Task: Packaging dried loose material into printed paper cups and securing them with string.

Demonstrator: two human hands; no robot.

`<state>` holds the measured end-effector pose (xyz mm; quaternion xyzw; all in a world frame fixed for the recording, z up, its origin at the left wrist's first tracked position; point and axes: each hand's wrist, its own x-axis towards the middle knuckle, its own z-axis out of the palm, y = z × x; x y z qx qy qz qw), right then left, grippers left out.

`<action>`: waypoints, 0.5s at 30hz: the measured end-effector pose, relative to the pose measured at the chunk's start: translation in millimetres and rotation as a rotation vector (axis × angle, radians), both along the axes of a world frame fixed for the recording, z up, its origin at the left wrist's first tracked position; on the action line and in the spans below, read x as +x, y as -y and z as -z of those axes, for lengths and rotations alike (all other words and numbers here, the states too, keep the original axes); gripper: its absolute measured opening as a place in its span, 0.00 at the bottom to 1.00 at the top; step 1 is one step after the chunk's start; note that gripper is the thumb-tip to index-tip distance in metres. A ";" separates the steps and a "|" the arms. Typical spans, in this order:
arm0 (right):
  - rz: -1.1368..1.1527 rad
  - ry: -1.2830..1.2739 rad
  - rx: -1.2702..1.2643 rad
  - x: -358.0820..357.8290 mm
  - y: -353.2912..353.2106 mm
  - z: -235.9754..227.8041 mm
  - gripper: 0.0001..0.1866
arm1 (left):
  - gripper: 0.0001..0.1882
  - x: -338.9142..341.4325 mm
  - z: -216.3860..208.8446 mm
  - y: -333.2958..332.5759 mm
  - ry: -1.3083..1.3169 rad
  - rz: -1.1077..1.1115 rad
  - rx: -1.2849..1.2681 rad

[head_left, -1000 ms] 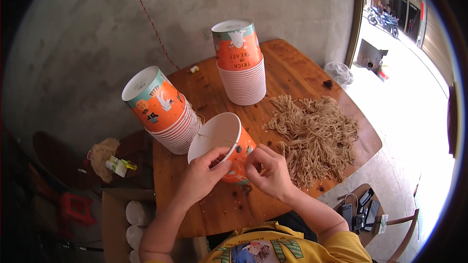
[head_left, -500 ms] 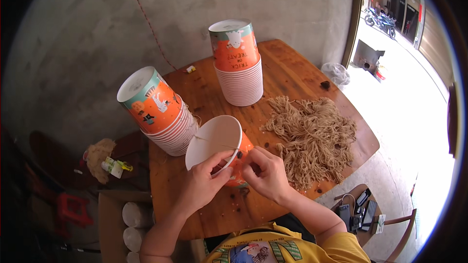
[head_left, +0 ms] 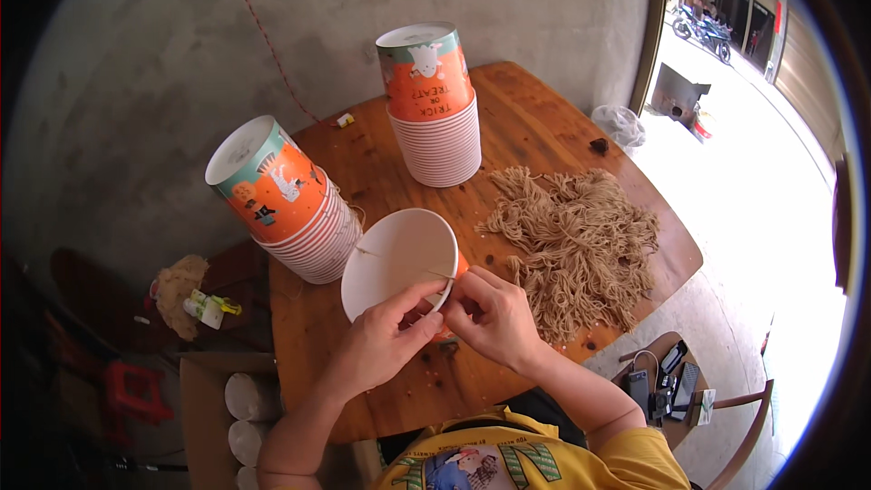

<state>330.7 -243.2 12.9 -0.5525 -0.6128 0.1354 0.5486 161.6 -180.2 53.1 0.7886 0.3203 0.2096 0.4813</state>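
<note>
A paper bucket [head_left: 399, 249], white inside and orange outside, is tipped with its mouth toward me over the near part of the table. My left hand [head_left: 386, 345] grips its near right rim, fingers reaching inside. A thin tan string [head_left: 399, 263] crosses the mouth from the far left wall to the right rim. There my right hand [head_left: 490, 313] is closed in a pinch on the string, against the outer wall; the fingertips partly hide its end. To the right lies a loose heap of tan strings [head_left: 581, 249].
Two upside-down stacks of buckets stand on the wooden table [head_left: 363, 399]: a left stack [head_left: 281, 191] leaning close to the held bucket, and a back stack [head_left: 431, 109]. A cardboard box [head_left: 204, 408] with white rolled shapes is low at left. A chair [head_left: 676, 381] holding small devices is at right.
My right hand has moved up against the rim, closer to my left fingers. The bucket's mouth has turned a little more toward me. The whole view has shifted slightly.
</note>
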 end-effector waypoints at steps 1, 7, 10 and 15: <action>0.000 -0.001 -0.012 1.5 2.4 -0.3 0.04 | 0.18 1.0 10.5 -4.9 0.076 0.049 0.030; -0.049 -0.078 -0.133 14.6 17.3 10.0 0.05 | 0.10 20.9 15.9 -13.1 -0.035 0.144 -0.112; -0.055 -0.092 -0.218 23.5 21.9 11.9 0.05 | 0.07 32.7 14.7 -11.6 -0.130 0.132 0.027; -0.199 0.053 -0.224 54.5 26.9 2.6 0.06 | 0.06 26.9 11.0 -11.1 -0.179 0.019 0.099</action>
